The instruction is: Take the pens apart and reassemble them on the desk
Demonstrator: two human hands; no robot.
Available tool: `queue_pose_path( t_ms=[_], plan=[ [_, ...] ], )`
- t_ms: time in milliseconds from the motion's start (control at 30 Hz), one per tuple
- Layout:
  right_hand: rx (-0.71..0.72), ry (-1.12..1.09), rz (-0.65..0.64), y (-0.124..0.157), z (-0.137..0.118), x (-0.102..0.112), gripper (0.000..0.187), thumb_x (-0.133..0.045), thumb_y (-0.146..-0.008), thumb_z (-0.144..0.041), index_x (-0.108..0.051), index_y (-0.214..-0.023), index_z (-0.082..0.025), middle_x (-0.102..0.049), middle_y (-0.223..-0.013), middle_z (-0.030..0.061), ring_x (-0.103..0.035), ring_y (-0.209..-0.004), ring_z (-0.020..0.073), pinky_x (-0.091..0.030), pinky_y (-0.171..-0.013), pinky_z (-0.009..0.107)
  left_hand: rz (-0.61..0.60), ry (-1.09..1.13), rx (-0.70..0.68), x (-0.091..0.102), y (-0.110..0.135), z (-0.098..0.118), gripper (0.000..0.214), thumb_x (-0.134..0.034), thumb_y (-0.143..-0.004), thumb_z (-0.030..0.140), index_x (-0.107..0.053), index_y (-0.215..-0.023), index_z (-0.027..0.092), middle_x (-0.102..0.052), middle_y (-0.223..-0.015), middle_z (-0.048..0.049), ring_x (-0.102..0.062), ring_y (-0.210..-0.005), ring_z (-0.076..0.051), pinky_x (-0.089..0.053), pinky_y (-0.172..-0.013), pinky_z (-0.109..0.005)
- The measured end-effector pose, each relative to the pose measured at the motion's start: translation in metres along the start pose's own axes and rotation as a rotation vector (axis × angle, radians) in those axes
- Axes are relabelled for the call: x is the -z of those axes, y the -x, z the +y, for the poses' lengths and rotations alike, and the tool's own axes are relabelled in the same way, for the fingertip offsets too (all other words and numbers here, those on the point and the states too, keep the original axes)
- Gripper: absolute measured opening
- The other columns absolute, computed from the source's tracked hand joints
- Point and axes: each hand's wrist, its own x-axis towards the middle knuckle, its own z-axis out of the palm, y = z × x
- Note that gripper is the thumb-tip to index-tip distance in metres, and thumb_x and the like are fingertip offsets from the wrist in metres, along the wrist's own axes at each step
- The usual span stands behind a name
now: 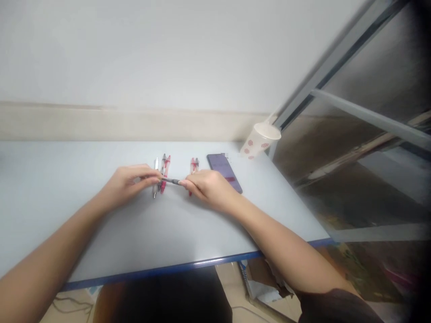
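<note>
Between my two hands a dark grey pen [171, 181] is held sideways above the table. My left hand [136, 181] pinches its left end between thumb and fingers. The other end is in the closed fingers of my right hand [208, 186]. Under and behind the pen lie a white pen [156, 165], a pen with a dark clip [164, 160] and a red pen [167, 163], side by side. Just beyond my right hand, a red pen [192, 165] and a dark-topped pen [197, 164] lie together, partly hidden by the hand.
A dark phone [224, 171] lies right of my right hand. Behind it stands a white paper cup [260, 140] with red flower prints. The pale table [175, 237] has a blue front edge and meets a wall at the back. A metal-framed window [357, 112] is at the right.
</note>
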Motion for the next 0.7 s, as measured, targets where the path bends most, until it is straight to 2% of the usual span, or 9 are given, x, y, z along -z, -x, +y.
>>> queue_pose_path(
  t_ms=[33,100,167,200,267,367,533,633,700],
  plan=[
    [-0.028,-0.002,-0.004,0.0003,-0.0012,0.0,0.05,-0.037,-0.114,-0.045,-0.066,-0.084,-0.019,-0.066,-0.072,0.0047,-0.06,-0.069,0.0181,-0.043,-0.073,0.032,0.006,0.003,-0.005,-0.0001,-0.0001,0.0002,0.026,-0.065,-0.096,0.046,-0.081,-0.095,0.025,-0.082,-0.097,-0.0039,-0.072,-0.088,-0.021,-0.053,-0.081,-0.031],
    [-0.077,-0.041,0.02,0.0006,-0.0037,0.0007,0.037,-0.047,-0.111,-0.049,-0.068,-0.108,-0.019,-0.07,-0.079,0.0043,-0.062,-0.07,0.0183,-0.043,-0.071,0.03,0.044,0.012,-0.004,-0.0001,0.0,0.0,0.026,-0.067,-0.095,0.046,-0.081,-0.096,0.025,-0.082,-0.098,-0.0042,-0.072,-0.088,-0.021,-0.053,-0.082,-0.032],
    [-0.071,-0.089,0.052,0.0008,-0.0049,0.0013,0.036,-0.055,-0.108,-0.048,-0.061,-0.129,-0.02,-0.073,-0.088,0.005,-0.063,-0.072,0.0178,-0.045,-0.071,0.029,0.072,0.019,0.007,-0.0001,0.0002,-0.0005,0.026,-0.069,-0.094,0.048,-0.082,-0.097,0.025,-0.082,-0.097,-0.0045,-0.072,-0.087,-0.021,-0.054,-0.082,-0.032],
    [-0.05,-0.101,0.063,0.0007,-0.0049,0.0013,0.035,-0.056,-0.108,-0.045,-0.06,-0.131,-0.02,-0.073,-0.091,0.0054,-0.063,-0.072,0.0175,-0.045,-0.071,0.029,0.079,0.025,0.015,-0.0001,0.0003,-0.0005,0.026,-0.07,-0.093,0.048,-0.082,-0.096,0.025,-0.082,-0.097,-0.0046,-0.072,-0.086,-0.021,-0.054,-0.081,-0.032],
    [-0.012,-0.066,0.069,0.0006,-0.0039,0.0006,0.026,-0.049,-0.111,-0.04,-0.064,-0.118,-0.019,-0.072,-0.086,0.0054,-0.062,-0.071,0.0172,-0.044,-0.071,0.029,0.074,0.048,0.039,-0.0004,0.0004,0.0002,0.027,-0.071,-0.092,0.049,-0.082,-0.096,0.025,-0.082,-0.097,-0.0051,-0.072,-0.086,-0.021,-0.055,-0.081,-0.032],
    [-0.04,0.046,0.034,0.0008,-0.0022,-0.0007,0.038,-0.041,-0.113,-0.042,-0.067,-0.097,-0.019,-0.067,-0.074,0.0045,-0.06,-0.068,0.0184,-0.042,-0.07,0.03,0.057,0.09,0.089,-0.0009,0.0003,0.0027,0.028,-0.074,-0.09,0.05,-0.083,-0.095,0.024,-0.083,-0.099,-0.0057,-0.073,-0.089,-0.022,-0.055,-0.081,-0.033],
    [-0.087,-0.027,0.043,0.0015,-0.0023,-0.0002,0.032,-0.056,-0.107,-0.046,-0.062,-0.126,-0.02,-0.073,-0.086,0.0051,-0.065,-0.076,0.0197,-0.045,-0.073,0.029,0.078,0.118,0.14,-0.0014,0.0,0.0052,0.03,-0.079,-0.084,0.053,-0.084,-0.094,0.024,-0.083,-0.098,-0.0064,-0.073,-0.089,-0.023,-0.056,-0.08,-0.034],
    [-0.094,-0.004,0.034,0.0011,-0.0037,0.0002,0.029,-0.046,-0.112,-0.04,-0.065,-0.105,-0.02,-0.07,-0.081,0.005,-0.063,-0.072,0.0187,-0.043,-0.072,0.029,0.074,0.159,0.15,-0.0017,-0.0003,0.0058,0.028,-0.082,-0.082,0.051,-0.083,-0.091,0.024,-0.082,-0.096,-0.0062,-0.073,-0.088,-0.024,-0.056,-0.081,-0.035],
    [-0.111,-0.018,0.024,0.0007,-0.0044,0.0003,0.031,-0.045,-0.112,-0.041,-0.066,-0.104,-0.019,-0.069,-0.078,0.0043,-0.063,-0.071,0.0185,-0.043,-0.072,0.03,0.069,0.178,0.145,-0.0022,-0.0005,0.0058,0.027,-0.083,-0.081,0.05,-0.083,-0.089,0.025,-0.082,-0.095,-0.0058,-0.073,-0.088,-0.024,-0.056,-0.081,-0.035]
  ],
)
